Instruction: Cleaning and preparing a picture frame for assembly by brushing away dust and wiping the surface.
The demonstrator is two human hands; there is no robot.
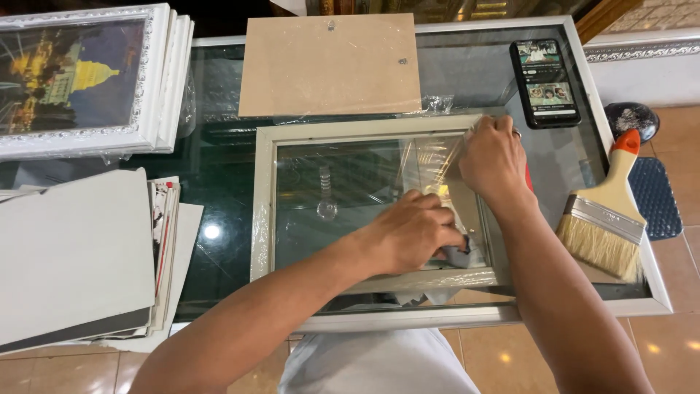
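A pale picture frame (262,219) with a glass pane lies face down on a glass-topped table (467,73), still partly wrapped in clear plastic film (430,157). My left hand (412,230) is closed on a small grey cloth (458,255) and presses it on the pane near the frame's right inner edge. My right hand (492,160) grips the frame's right rail near the upper corner, with something red under the palm that is mostly hidden.
A brown backing board (328,66) lies behind the frame. A wide paintbrush (605,219) with an orange handle rests at the right, a phone (545,82) behind it. Framed pictures (80,80) stack at the left, grey boards (73,255) in front.
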